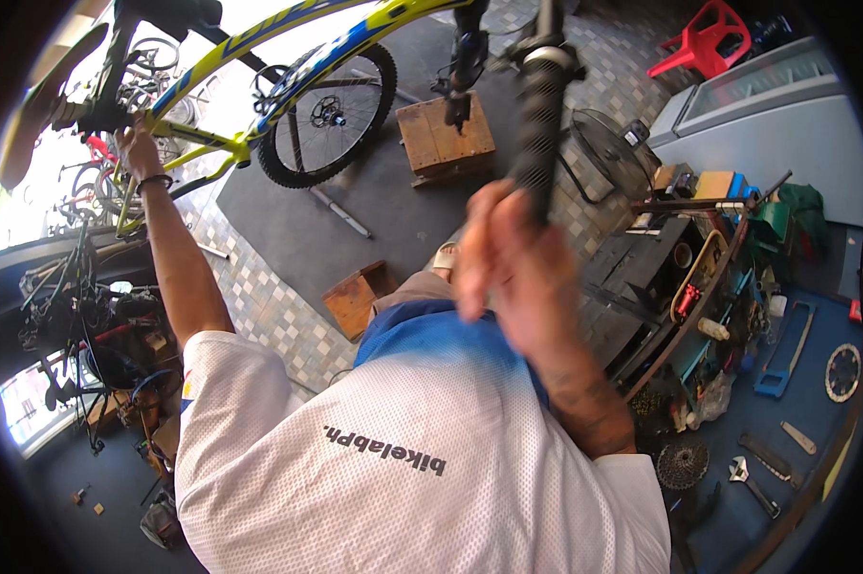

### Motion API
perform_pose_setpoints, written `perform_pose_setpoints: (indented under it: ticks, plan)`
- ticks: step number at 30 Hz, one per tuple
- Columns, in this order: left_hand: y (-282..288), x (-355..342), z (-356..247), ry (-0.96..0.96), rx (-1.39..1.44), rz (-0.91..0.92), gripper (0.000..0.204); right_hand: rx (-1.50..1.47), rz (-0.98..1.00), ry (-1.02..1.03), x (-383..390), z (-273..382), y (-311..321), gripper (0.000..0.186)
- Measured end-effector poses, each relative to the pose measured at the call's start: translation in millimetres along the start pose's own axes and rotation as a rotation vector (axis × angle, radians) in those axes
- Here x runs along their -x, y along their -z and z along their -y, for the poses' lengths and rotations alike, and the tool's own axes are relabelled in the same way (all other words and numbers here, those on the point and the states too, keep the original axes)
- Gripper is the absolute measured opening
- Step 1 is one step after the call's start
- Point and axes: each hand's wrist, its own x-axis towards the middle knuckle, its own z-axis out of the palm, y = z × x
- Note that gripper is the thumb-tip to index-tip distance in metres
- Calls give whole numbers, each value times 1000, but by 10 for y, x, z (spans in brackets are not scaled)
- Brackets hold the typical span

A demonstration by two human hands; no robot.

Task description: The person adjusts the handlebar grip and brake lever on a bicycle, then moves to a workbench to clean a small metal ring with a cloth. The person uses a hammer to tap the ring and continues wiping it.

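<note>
A yellow-and-blue bicycle frame spans the upper left, with its saddle at the far left. My left hand reaches out to the frame below the saddle, fingers closed round a tube there. At upper center, a black patterned handlebar grip points down toward me. Against its near end is my right hand, smeared by motion, so its hold is unclear. The black fork comes down over a wooden box with no wheel in it. A knobby-tired wheel with a disc rotor shows behind the frame.
A second wooden box lies near my feet. To the right are a tool bench, a floor fan, a red plastic chair, and a blue surface holding an adjustable wrench, a hacksaw and a cassette. Several bicycles crowd the left.
</note>
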Motion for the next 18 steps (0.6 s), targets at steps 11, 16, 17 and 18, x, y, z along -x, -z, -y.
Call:
perform_pose_setpoints:
  ticks: [11, 16, 17, 18]
  plan:
    - [12, 985, -1157, -220, -8, 107, 51, 529, -369, 348, -1601, 992, 1377, 41]
    - [98, 748, -1165, -368, -64, 289, 46, 582, -338, -25, -1248, -160, 2124, 34]
    - [111, 680, -1133, -414, -63, 328, 46, 619, -396, -86, -1021, -460, 2326, 33]
    - [136, 602, -1098, -448, -87, 349, 46, 580, -455, -144, -804, -782, 2511, 31]
